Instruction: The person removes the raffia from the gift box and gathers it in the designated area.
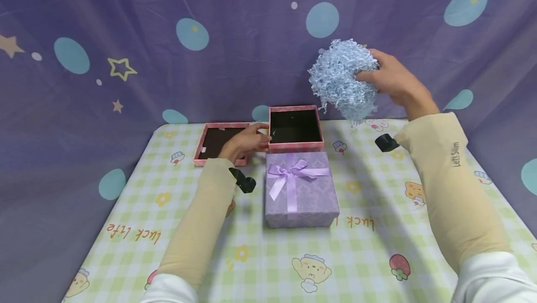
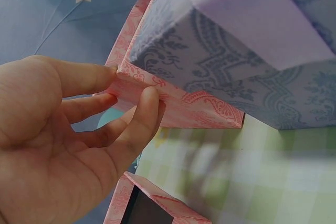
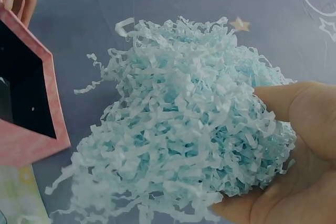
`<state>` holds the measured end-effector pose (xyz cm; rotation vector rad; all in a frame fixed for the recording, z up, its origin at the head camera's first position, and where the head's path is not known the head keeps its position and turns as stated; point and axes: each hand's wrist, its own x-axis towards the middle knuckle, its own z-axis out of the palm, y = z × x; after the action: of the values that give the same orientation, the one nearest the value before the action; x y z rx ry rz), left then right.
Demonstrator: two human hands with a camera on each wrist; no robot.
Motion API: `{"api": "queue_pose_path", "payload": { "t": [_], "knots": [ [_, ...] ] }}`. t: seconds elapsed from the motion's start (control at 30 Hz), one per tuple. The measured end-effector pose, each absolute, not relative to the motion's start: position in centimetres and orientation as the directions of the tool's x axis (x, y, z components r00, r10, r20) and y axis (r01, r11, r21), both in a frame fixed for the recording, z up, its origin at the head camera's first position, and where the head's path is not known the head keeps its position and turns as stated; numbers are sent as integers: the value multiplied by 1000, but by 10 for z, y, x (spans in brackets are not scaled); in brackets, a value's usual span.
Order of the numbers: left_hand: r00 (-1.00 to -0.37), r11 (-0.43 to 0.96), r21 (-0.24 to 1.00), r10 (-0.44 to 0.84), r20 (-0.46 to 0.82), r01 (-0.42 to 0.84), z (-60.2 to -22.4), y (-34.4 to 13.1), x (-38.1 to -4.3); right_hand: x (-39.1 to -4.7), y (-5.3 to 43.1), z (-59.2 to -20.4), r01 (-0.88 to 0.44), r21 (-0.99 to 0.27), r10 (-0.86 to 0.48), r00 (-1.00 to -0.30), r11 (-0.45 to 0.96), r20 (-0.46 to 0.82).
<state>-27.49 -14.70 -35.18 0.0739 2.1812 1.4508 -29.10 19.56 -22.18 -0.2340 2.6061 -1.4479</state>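
Observation:
My right hand (image 1: 392,77) grips a fluffy bundle of light blue shredded paper (image 1: 341,77), held up in the air to the right of the open pink box (image 1: 295,146). Loose strands stick out around the bundle in the right wrist view, and fingers (image 3: 281,103) press into its side. At the pink box's left side, my left hand (image 1: 247,140) holds the wall with its fingertips, close to a corner in the left wrist view. The box's dark inside faces up. A lavender gift box (image 1: 302,191) with a ribbon bow (image 1: 293,172) stands in front of it.
Left of the pink box lies a pink lid (image 1: 201,144), dark inside face up, partly behind my left hand. A green checked tablecloth (image 1: 201,256) covers the table. Behind its back edge hangs a purple curtain (image 1: 243,70) with stars and dots.

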Motion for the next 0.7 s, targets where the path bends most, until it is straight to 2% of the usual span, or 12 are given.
{"api": "queue_pose_path", "payload": {
  "t": [0.27,0.7],
  "knots": [
    [-866,405,883,324,-382,-238,-353,-148,-276,-293,215,-234,-17,-824,-206,-971,566,-122],
    [-863,415,876,317,-393,-246,-356,-149,-277,-301,256,-293,87,-813,-235,-934,576,-267]
  ]
}}
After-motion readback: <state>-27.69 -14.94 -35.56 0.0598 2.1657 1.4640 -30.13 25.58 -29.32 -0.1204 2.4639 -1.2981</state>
